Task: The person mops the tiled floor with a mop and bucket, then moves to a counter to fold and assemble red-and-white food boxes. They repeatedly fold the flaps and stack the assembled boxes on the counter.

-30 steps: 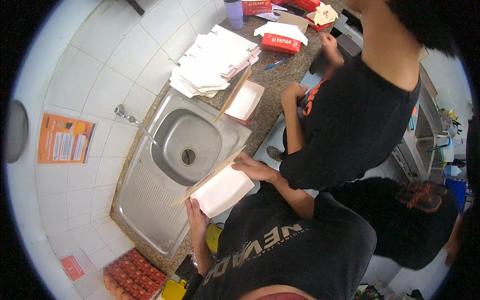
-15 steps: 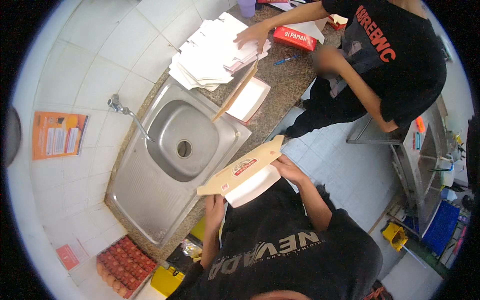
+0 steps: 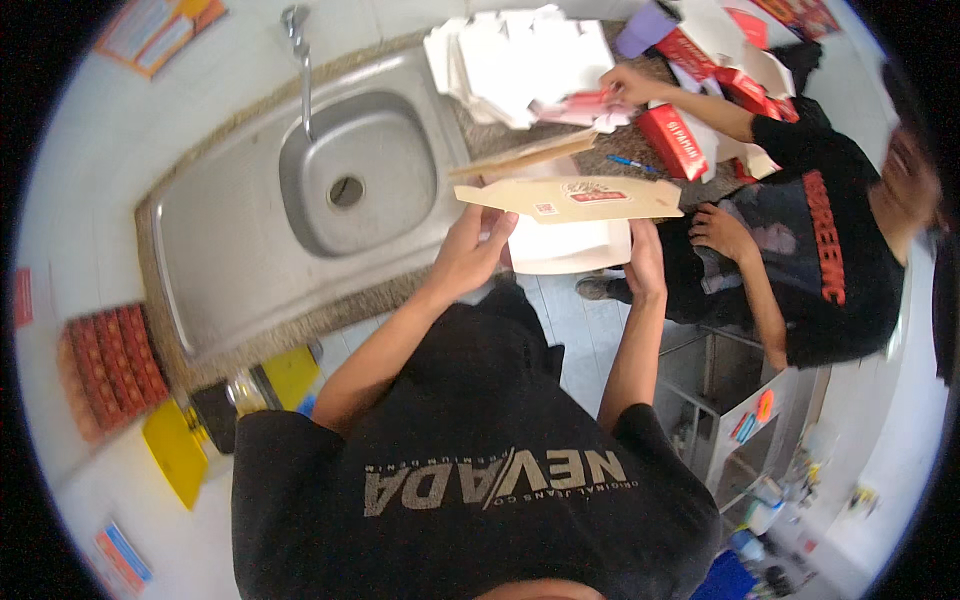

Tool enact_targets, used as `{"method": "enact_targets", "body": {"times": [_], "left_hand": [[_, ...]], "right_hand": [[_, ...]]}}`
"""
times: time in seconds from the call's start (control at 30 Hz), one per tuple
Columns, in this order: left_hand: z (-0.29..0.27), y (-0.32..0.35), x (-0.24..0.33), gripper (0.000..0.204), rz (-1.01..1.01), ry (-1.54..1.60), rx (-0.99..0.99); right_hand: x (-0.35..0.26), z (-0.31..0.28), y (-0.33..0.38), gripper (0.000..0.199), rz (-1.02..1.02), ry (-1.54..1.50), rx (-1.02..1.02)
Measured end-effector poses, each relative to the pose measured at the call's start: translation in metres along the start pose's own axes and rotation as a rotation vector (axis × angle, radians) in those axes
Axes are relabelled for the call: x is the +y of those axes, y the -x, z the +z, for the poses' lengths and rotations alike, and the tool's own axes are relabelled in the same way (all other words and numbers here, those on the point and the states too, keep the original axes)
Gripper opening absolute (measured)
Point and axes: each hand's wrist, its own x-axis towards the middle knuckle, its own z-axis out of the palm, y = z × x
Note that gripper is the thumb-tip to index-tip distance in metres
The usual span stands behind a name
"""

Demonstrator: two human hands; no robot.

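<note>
An open cardboard food box (image 3: 570,248) with a white inside and a raised tan, printed lid is held in front of my body. My left hand (image 3: 472,248) grips its left end, thumb up by the lid. My right hand (image 3: 646,258) is closed around the right end, fingers partly hidden behind the box. Just beyond it, on the counter, stands a second open box (image 3: 530,155), mostly covered by the first one. A stack of flat white box blanks (image 3: 530,65) lies farther back.
At left is a steel sink (image 3: 375,190) with a tap (image 3: 300,60). A co-worker's hand (image 3: 625,88) touches the blanks from the right. Red boxes (image 3: 672,140), a blue pen (image 3: 632,162) and a purple cup (image 3: 645,30) lie nearby. Egg trays (image 3: 115,370) stand lower left.
My view has turned, and I have brought the held box toward the counter, up to the second box. The co-worker's hand has shifted to the right edge of the stack.
</note>
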Motion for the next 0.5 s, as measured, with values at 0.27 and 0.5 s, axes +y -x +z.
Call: {"method": "enact_targets", "body": {"times": [0.27, 0.5], "left_hand": [[0.042, 0.005, -0.019, 0.044, -0.186, -0.046, 0.334], [0.065, -0.038, -0.043, 0.061, -0.14, -0.152, 0.448]], "right_hand": [[-0.019, 0.017, -0.071, 0.044, -0.035, 0.19, -0.323], [-0.017, -0.006, -0.145, 0.056, -0.226, 0.293, -0.499]]}}
